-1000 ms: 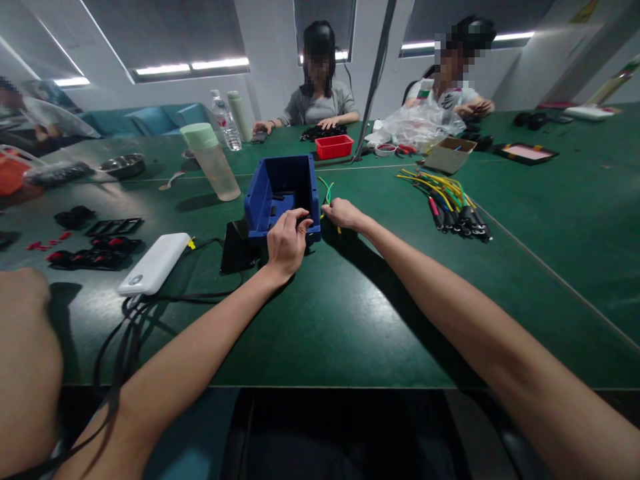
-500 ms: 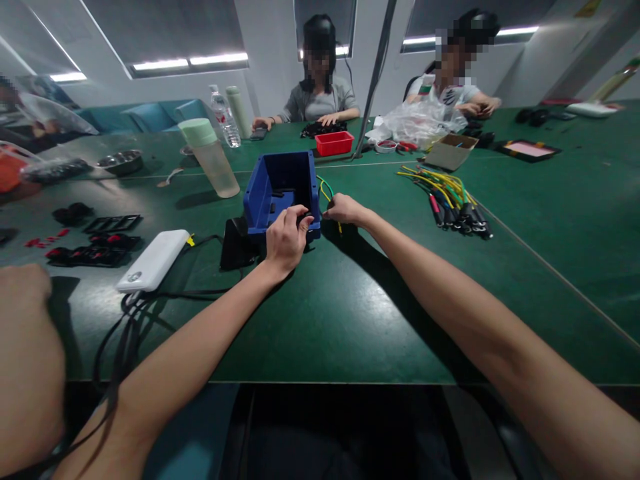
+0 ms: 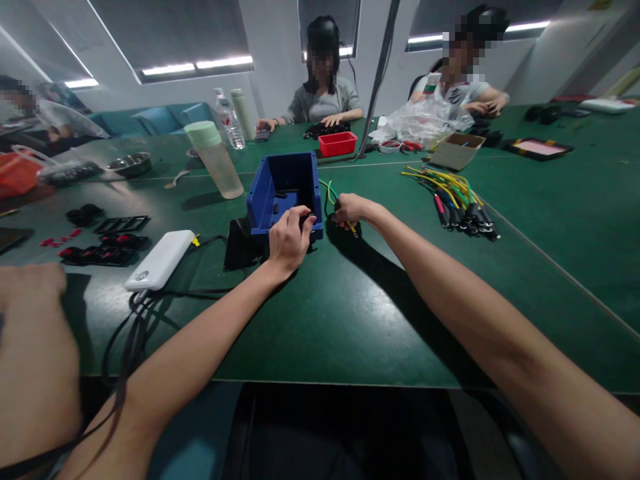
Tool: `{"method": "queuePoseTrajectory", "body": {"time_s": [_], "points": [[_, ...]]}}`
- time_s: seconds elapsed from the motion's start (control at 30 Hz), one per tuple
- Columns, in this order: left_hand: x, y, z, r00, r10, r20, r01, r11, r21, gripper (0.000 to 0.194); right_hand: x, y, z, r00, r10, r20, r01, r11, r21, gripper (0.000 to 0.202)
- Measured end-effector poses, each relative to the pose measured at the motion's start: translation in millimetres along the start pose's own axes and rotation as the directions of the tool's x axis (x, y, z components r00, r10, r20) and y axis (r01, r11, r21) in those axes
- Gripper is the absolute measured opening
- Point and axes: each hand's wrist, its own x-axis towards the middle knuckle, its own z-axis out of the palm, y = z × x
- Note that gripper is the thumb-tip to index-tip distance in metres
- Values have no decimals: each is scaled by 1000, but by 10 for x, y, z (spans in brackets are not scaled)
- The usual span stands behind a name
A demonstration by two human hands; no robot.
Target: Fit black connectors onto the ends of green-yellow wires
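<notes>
The left hand (image 3: 289,239) rests at the near rim of the blue plastic bin (image 3: 285,190), its grip curled closed over a small black part there, fingertips on the bin's front edge. Just to its right, the right hand (image 3: 351,209) pinches a yellow-and-green wire (image 3: 330,193), grip closed on it; the wire runs up and away from the fingers, alongside the bin's right wall. Left of the left hand lie a white power bank (image 3: 160,259) and black cables on the green tabletop (image 3: 350,313). Well right of the right hand sits a bundle of wired plugs (image 3: 457,200).
</notes>
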Motion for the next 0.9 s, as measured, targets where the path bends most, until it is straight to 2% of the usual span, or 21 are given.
{"method": "queuePoseTrajectory", "body": {"time_s": [0.13, 0.23, 0.3, 0.37, 0.4, 0.5, 0.57, 0.6, 0.67, 0.73, 0.9], "points": [[-3, -3, 4, 1000, 2, 2, -2, 1000, -3, 27, -38, 22, -51, 999, -20, 36, 19, 999, 32, 15], [-6, -3, 8, 1000, 8, -8, -8, 1000, 1, 26, 5, 51, -93, 998, -32, -53, 35, 998, 45, 14], [-4, 1, 6, 1000, 6, -18, -6, 1000, -5, 26, 65, 60, -103, 985, -30, -171, 41, 997, 61, 19], [4, 2, -3, 1000, 12, -11, -12, 1000, -13, 27, 137, 58, -76, 944, 2, -331, 36, 993, 109, 22], [11, 0, -11, 1000, 19, -4, -19, 1000, -17, 27, 173, 56, -46, 908, 31, -419, 32, 989, 144, 22], [42, -21, -41, 998, 64, 13, -64, 997, -33, 25, 266, 68, 94, 752, 133, -645, 44, 967, 250, 27], [62, -39, -60, 994, 110, 20, -108, 993, -51, 24, 311, 107, 193, 656, 189, -731, 68, 949, 307, 31], [69, -46, -66, 991, 128, 24, -127, 990, -61, 23, 331, 135, 233, 625, 223, -748, 72, 938, 340, 34], [73, -51, -72, 989, 142, 37, -138, 987, -76, 22, 367, 198, 281, 596, 303, -744, 58, 908, 416, 38], [71, -45, -71, 990, 135, 47, -131, 988, -80, 21, 399, 252, 295, 589, 367, -720, 42, 876, 481, 43], [77, -26, -62, 991, 131, 4, -130, 988, -88, 22, 449, 308, 312, 588, 358, -725, 120, 848, 516, 50]]}}
